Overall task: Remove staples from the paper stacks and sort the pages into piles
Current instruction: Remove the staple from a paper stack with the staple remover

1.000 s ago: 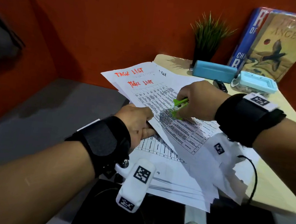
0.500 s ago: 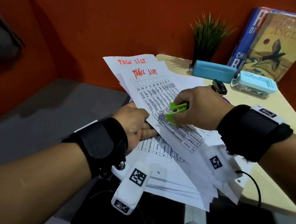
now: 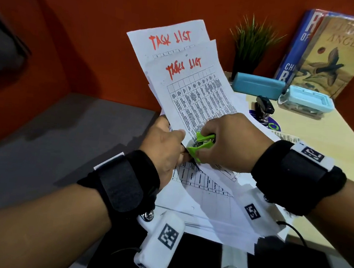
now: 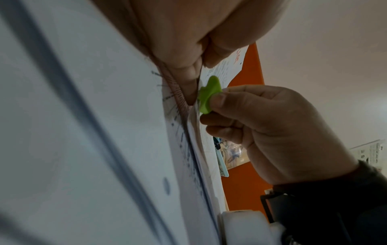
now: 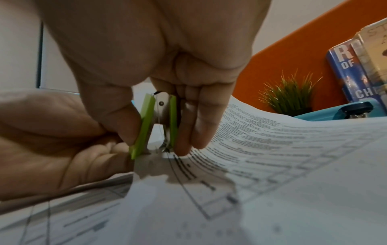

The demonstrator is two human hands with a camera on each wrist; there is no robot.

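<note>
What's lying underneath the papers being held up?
Under the held papers more printed sheets lie spread on the desk. What lies beneath those sheets is covered.

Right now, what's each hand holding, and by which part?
The right hand pinches the green staple remover by its two side grips, thumb on one and fingers on the other. The left hand grips the stapled paper stack at its near corner.

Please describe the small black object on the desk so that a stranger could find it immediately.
Start at the two books leaning on the orange wall, then come down to the pale desk. In front of the long teal case sits a small black stapler. It is the only black item among teal neighbours.
</note>
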